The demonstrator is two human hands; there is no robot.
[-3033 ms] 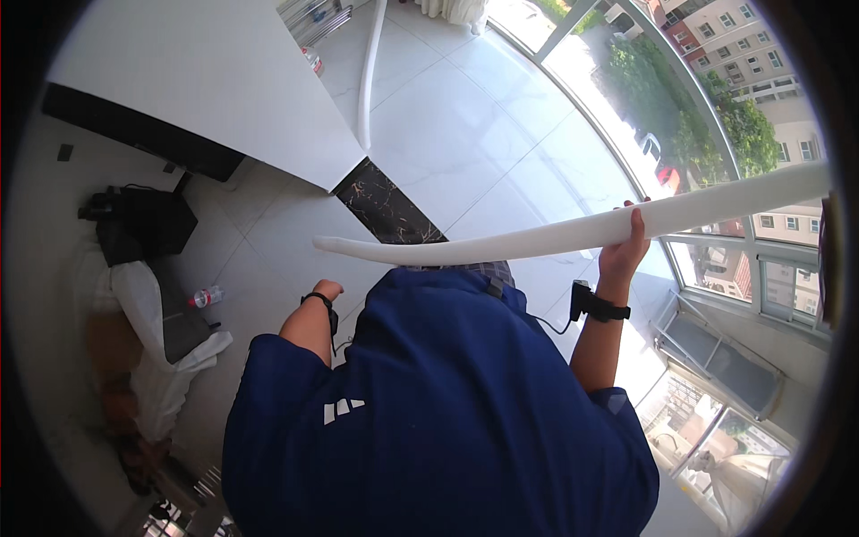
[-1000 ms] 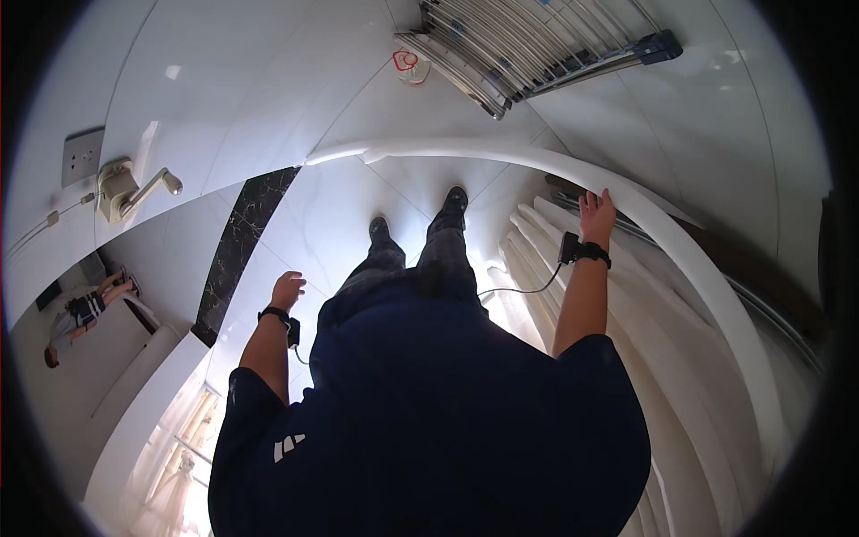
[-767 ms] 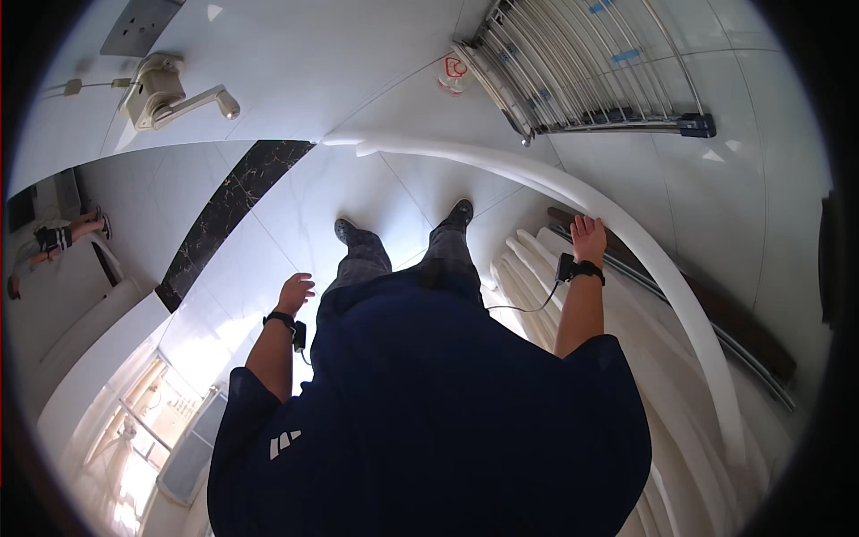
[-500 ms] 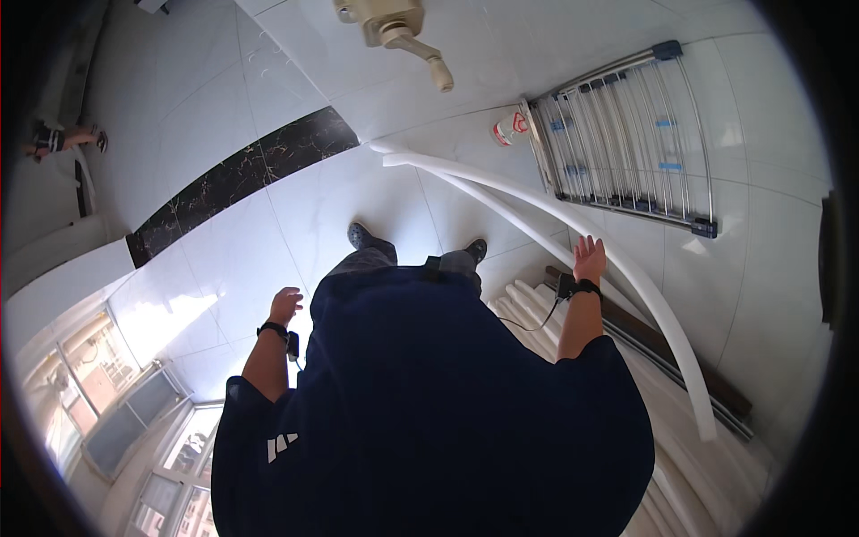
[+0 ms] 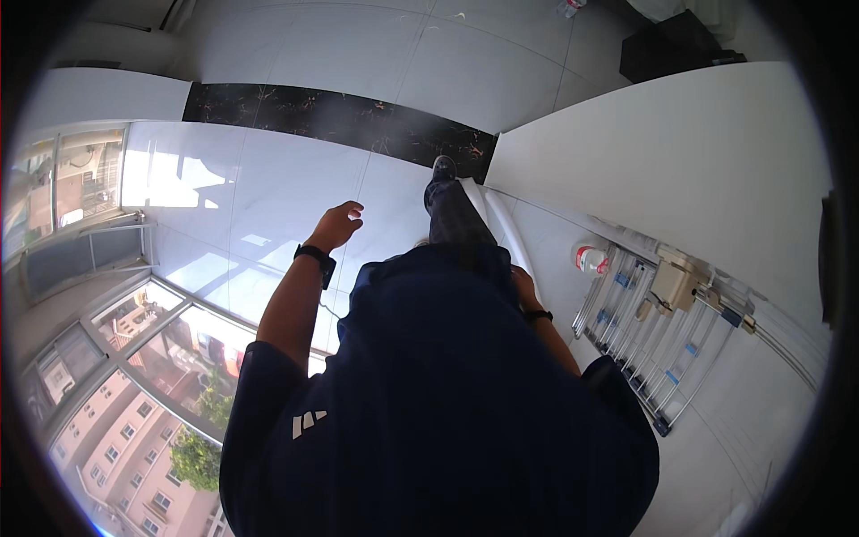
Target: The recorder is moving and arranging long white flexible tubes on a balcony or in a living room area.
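Note:
My left hand [image 5: 335, 226] hangs in the air over the pale tiled floor, its fingers loosely bent with a gap at the thumb and nothing seen in them. A dark band with a small box sits on that wrist. My right hand [image 5: 525, 288] is down beside my body; the dark blue shirt [image 5: 429, 358] hides part of it, and its fingers do not show clearly. Closest to it is a long white foam-like tube [image 5: 508, 234] by the foot of the wall. I cannot tell if they touch. One shoe [image 5: 443, 167] is at a black marble strip [image 5: 358, 125].
On the right, a metal folding rack [image 5: 662, 345] stands beside a clear plastic bottle [image 5: 591, 259] with a red label. A beige crank box [image 5: 677, 279] is on the white wall [image 5: 662, 134]. Windows [image 5: 179, 349] line the left. A black box [image 5: 671, 49] lies beyond the wall.
My view has turned left and moved toward the black strip, one leg stepping forward. The rack has shifted lower in view. My right hand has dropped close to my body; my left has come forward.

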